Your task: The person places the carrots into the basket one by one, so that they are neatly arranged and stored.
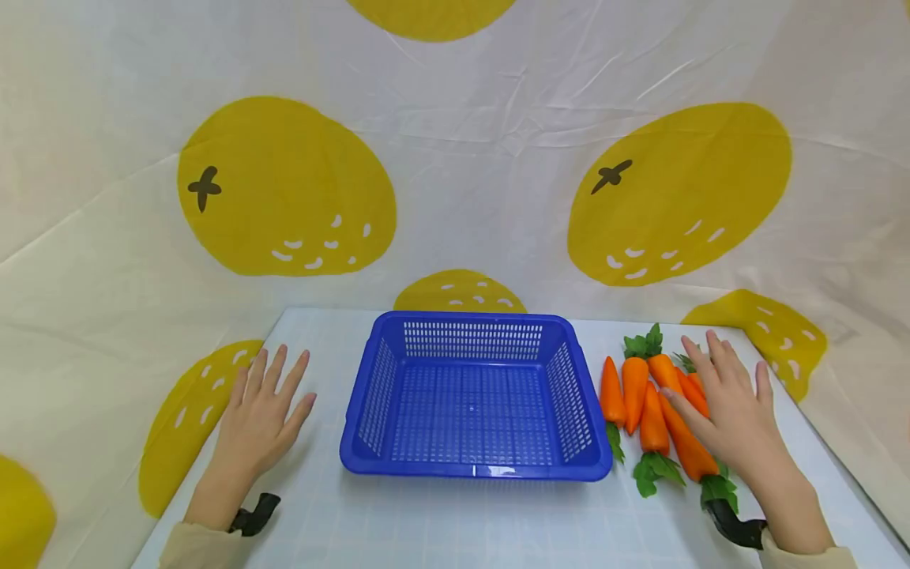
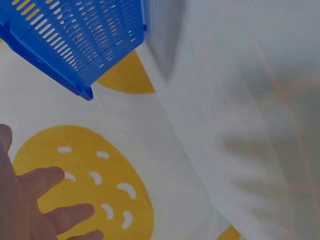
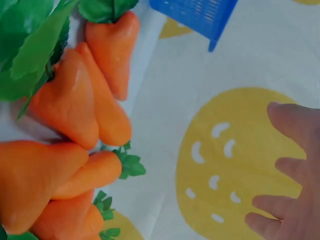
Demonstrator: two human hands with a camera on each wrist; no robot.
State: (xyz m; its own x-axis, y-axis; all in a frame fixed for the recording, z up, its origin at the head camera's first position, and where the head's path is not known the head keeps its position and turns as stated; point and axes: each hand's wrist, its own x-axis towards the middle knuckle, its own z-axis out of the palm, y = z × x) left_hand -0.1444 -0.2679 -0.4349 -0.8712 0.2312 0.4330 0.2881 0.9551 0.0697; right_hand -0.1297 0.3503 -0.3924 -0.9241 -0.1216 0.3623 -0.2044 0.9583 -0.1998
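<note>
A blue plastic basket (image 1: 471, 472) with slotted walls stands in the middle of the table, with nothing inside it. To its right lies a pile of several orange carrots (image 1: 654, 427) with green leafy tops, also close up in the right wrist view (image 3: 70, 100). My right hand (image 1: 735, 419) is held over the right side of the pile, fingers spread, covering part of some carrots. On the basket's left, my left hand (image 1: 259, 423) hovers over the table with fingers spread and nothing in them. Both hands appear at the edges of their wrist views.
The white table (image 1: 398, 521) meets a pale cloth (image 1: 483, 197) printed with yellow fruit, which hangs behind and along both sides. A black strap piece (image 1: 256, 515) shows at the left wrist and another black piece (image 1: 735, 528) at the right.
</note>
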